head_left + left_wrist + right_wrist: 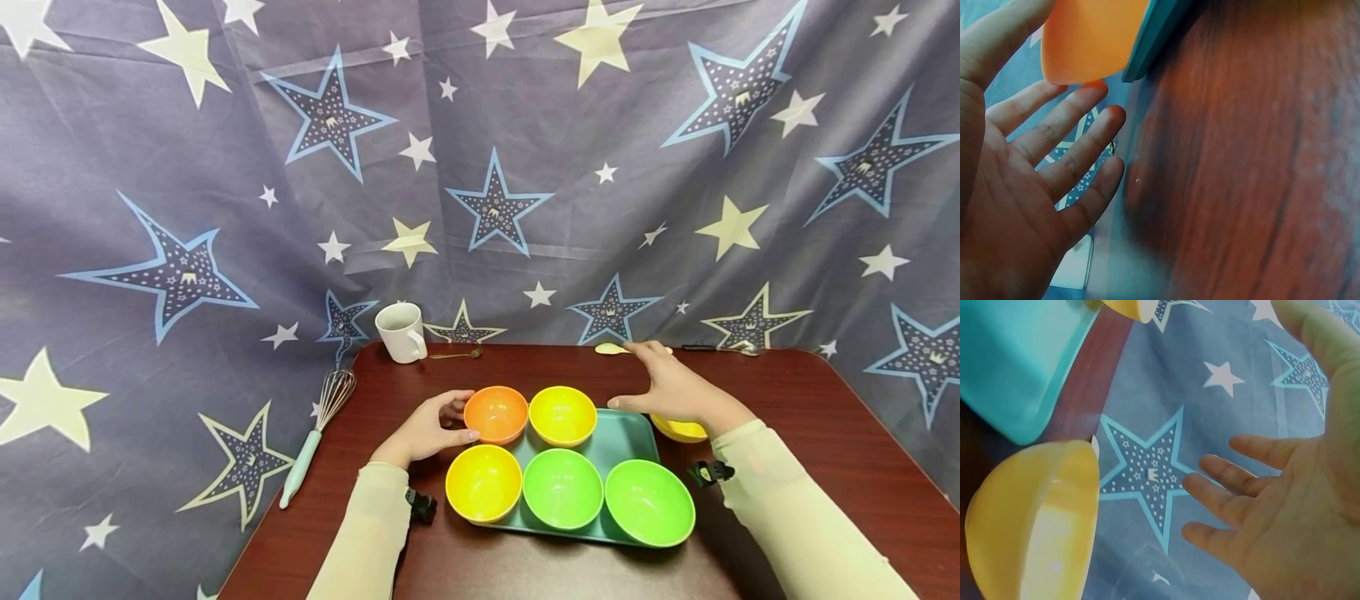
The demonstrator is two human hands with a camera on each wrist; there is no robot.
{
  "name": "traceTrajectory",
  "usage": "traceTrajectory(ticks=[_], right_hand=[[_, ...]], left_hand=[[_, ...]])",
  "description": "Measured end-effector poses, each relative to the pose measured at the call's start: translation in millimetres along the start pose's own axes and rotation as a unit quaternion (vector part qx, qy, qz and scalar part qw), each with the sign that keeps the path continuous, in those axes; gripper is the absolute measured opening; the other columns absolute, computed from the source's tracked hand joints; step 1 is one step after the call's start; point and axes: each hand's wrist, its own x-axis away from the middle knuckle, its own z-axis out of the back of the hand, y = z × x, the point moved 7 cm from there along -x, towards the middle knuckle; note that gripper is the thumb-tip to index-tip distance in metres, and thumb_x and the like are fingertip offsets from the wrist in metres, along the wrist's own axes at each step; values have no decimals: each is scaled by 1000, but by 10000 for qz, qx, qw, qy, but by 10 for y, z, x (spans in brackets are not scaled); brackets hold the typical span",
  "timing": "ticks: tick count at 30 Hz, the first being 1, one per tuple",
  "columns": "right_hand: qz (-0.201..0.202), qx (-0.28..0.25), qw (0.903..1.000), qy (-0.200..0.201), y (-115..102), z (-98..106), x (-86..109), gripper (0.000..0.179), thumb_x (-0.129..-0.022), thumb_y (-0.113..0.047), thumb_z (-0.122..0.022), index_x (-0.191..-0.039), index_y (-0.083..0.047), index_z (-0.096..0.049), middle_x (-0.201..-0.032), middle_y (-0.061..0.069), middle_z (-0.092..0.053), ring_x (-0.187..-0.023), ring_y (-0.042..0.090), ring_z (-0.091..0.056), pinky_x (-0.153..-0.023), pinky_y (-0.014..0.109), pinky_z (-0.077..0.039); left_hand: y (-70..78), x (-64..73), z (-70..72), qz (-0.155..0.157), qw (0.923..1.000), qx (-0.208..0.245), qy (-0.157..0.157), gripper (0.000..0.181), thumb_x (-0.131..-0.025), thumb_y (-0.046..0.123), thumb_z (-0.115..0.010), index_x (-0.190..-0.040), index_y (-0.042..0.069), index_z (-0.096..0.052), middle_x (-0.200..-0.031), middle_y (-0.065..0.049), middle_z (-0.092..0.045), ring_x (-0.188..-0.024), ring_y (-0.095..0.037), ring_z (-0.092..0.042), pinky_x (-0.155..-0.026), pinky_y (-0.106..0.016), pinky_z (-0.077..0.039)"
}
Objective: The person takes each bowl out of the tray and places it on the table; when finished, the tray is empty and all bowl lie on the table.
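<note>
My left hand (431, 428) is at the left side of an orange bowl (497, 414), thumb at its near side. In the left wrist view its fingers are spread and fairly straight, with fingertips right at the bowl (1088, 44). To the right, my right hand (666, 385) is raised with fingers extended and holds nothing. It partly hides a yellow bowl (681, 430) beside the teal tray (626, 433). On the tray, a yellow bowl (562, 417) stands behind; another yellow bowl (483, 485), a green bowl (562, 490) and a second green bowl (649, 504) line the front.
A white mug (402, 333) and a small spoon (456, 354) are at the back left. A whisk (315, 435) lies along the left edge. Behind the right hand are a pale yellow utensil (611, 349) and a dark-handled utensil (701, 347). A star-patterned cloth (510, 117) hangs behind.
</note>
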Motion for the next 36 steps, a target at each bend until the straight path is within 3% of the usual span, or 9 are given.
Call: traceTrajectory(ticks=[7, 13, 20, 26, 33, 36], right_hand=[[162, -22, 9997, -195, -74, -148, -139, 112, -80, -58, -86, -162, -4, -34, -155, 27, -37, -132, 45, -50, -105, 68, -43], [299, -125, 9982, -511, -149, -273, -219, 111, -79, -54, -89, -162, -6, -34, -161, 26, -33, -140, 45, -44, -109, 66, -41], [445, -171, 9957, -794, -268, -367, -306, 110, -78, -52, -91, -160, -3, -36, -158, 26, -36, -139, 44, -45, -110, 63, -41], [337, -209, 9935, -1064, -329, -446, -367, 108, -78, -47, -92, -161, -5, -37, -164, 23, -35, -154, 47, -22, -116, 66, -32], [473, -249, 9903, -1285, -409, -537, -420, 105, -78, -44, -92, -160, -5, -39, -157, 19, -42, -140, 39, -45, -114, 60, -38], [440, -318, 9883, -1429, -421, -583, -429, 104, -78, -45, -93, -159, -7, -41, -156, 16, -42, -139, 37, -46, -114, 58, -40]], left_hand=[[41, 16, 6, -78, 9999, 87, 11, 74, -89, 31, -87, -151, 10, -53, -128, -7, -66, -111, -28, -66, -101, -53, -51], [33, 11, 5, -86, 10000, 31, 17, 73, -89, 34, -86, -151, 11, -54, -127, -4, -67, -110, -23, -66, -100, -47, -53], [47, 17, 9, -84, 10000, -11, -11, 74, -89, 37, -86, -151, 11, -54, -127, -3, -67, -110, -22, -66, -99, -46, -53], [41, 15, 8, -58, 10000, 27, -14, 75, -88, 37, -87, -151, 12, -54, -127, -2, -67, -110, -21, -66, -99, -45, -53], [52, 14, 9, -86, 9999, 73, 10, 73, -89, 32, -87, -150, 11, -54, -126, -4, -67, -110, -24, -66, -100, -49, -52], [59, 17, 7, -69, 9999, 108, -14, 73, -89, 31, -87, -151, 10, -54, -127, -6, -67, -111, -26, -66, -100, -51, -51]])
